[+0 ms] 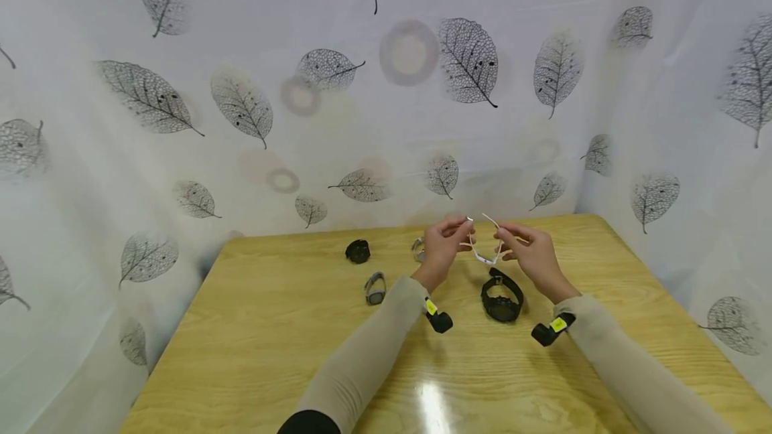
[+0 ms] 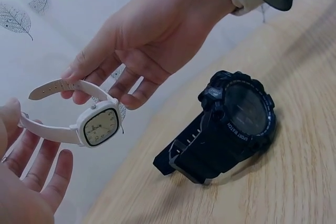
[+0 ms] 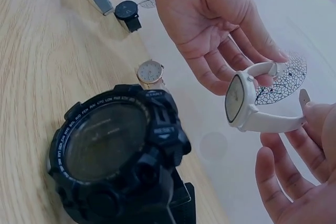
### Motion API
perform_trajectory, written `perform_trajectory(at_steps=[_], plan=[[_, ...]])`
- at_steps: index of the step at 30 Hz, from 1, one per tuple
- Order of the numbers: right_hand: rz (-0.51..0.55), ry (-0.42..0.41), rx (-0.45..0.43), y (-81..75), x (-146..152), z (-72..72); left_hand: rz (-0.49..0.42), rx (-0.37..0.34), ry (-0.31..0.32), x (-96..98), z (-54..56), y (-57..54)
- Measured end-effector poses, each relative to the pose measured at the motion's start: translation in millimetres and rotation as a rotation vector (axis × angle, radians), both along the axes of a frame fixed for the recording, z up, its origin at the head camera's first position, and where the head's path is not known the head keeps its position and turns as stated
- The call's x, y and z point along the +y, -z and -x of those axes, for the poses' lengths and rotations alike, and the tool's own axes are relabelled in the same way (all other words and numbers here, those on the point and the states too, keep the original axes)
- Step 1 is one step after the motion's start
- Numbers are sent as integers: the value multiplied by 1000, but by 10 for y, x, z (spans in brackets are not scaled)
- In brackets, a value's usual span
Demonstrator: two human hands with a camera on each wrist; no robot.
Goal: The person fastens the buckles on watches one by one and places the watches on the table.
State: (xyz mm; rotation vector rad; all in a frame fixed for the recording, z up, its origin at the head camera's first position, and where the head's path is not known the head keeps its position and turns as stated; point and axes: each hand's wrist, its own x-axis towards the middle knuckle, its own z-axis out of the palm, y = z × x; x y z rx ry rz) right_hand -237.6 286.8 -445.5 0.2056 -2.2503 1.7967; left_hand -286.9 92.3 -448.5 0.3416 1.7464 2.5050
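Two bare hands with a white wristwatch of rounded-square dial and slim strap (image 2: pixel 98 124), held above the pale wood-grain table (image 1: pixel 271 340). Landmark: the large, chunky black sport watch with a round face (image 1: pixel 502 309), on the table. The white wristwatch is suspended just beyond this landmark, dial lowest, its two strap ends raised and apart. The left hand (image 1: pixel 443 250), beyond and left of the landmark, pinches the buckle end between thumb and fingertips; the right hand (image 1: pixel 532 253), beyond and right, pinches the holed end likewise. The palms face inward, the remaining fingers loosely bent. Both forearms, in beige sleeves (image 1: pixel 368 353), slant forward and converge on either side of the landmark. Left of the landmark lies a grey strapped watch (image 1: pixel 376 297); farther left and beyond, a small round black watch (image 1: pixel 358 252); beyond and left, a gold-rimmed, pale-dialled watch (image 3: pixel 150 71), partly hidden in the head view.
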Motion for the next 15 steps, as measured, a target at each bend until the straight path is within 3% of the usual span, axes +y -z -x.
perform_trajectory(at_steps=[9, 15], plan=[[23, -51, -25, -19, -19, -21, 0, -23, 30, -108, 2, -6], [-8, -77, -36, -32, -30, -15, 67, 13, 104, -205, 44, 6]])
